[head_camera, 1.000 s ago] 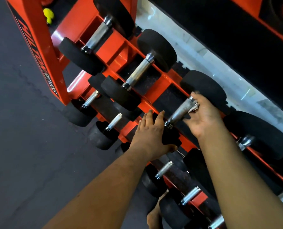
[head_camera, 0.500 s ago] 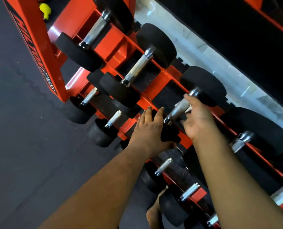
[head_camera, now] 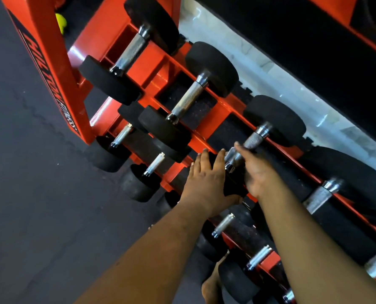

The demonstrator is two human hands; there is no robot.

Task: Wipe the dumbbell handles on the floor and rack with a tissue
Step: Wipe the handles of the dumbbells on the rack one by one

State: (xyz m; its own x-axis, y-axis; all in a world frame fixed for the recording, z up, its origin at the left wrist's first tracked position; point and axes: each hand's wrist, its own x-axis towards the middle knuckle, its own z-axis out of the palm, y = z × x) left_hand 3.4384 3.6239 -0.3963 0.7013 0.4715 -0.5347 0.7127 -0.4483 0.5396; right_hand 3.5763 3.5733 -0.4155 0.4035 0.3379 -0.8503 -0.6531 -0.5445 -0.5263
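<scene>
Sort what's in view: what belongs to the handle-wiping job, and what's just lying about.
Job:
right hand wrapped round the dumbbell handle
left hand resting flat on that dumbbell's near head
orange rack

Lying about:
yellow object behind the rack
bare foot

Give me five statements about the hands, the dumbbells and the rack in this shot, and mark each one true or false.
1. The right hand is curled round a dumbbell handle on the top row. True.
2. The left hand grips a handle too. False: it lies flat, fingers straight, on that dumbbell's near black head.
3. The rack is blue. False: it is orange-red with black lettering.
4. Smaller dumbbells sit on a lower row. True.
5. A full sheet of tissue drapes over the handle. False: no tissue shows clearly; the right hand is blurred.
</scene>
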